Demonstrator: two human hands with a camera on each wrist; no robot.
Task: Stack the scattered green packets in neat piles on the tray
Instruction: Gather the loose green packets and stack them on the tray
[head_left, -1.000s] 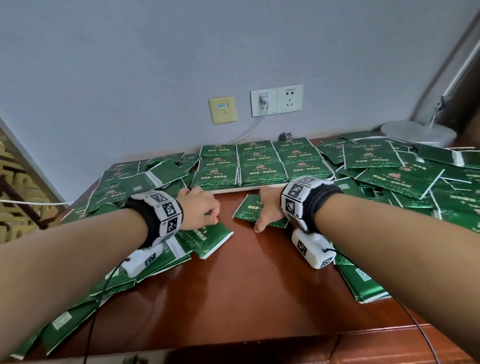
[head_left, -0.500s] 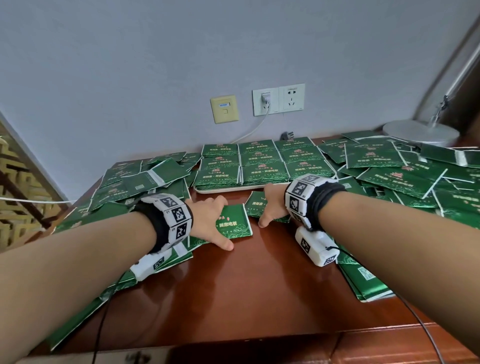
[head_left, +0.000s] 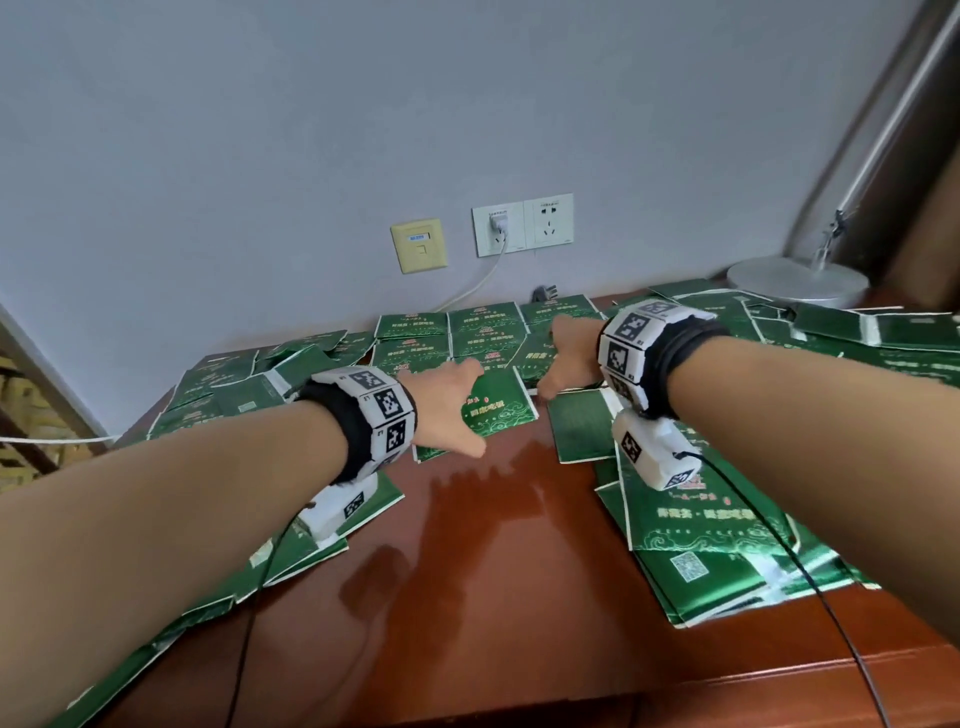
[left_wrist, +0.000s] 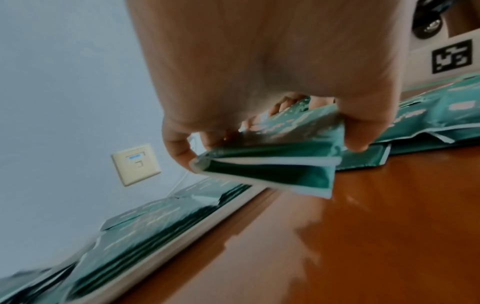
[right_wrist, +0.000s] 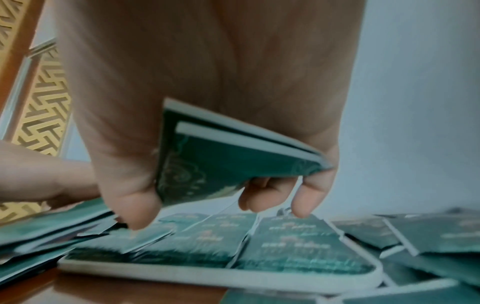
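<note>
My left hand (head_left: 465, 402) grips a small bunch of green packets (head_left: 498, 410) by one edge, just in front of the tray; the left wrist view shows the hand (left_wrist: 270, 148) curled round the bunch (left_wrist: 272, 166) above the table. My right hand (head_left: 558, 358) holds two packets (right_wrist: 233, 158), fingers and thumb wrapped around them, over the tray's right side. The white tray (right_wrist: 207, 276) carries neat piles of packets (head_left: 483, 325); its rim (left_wrist: 166, 242) runs along the front. One loose packet (head_left: 579, 426) lies under my right wrist.
Scattered green packets cover the table's left side (head_left: 234, 395) and right side (head_left: 701, 540). Bare brown tabletop (head_left: 493, 545) lies between my forearms. A lamp base (head_left: 797, 280) stands at the back right. Wall sockets (head_left: 522, 223) with a white cable are behind the tray.
Both hands have picked packets up off the table and carried them forward towards the tray. The right hand has risen over the tray's piles.
</note>
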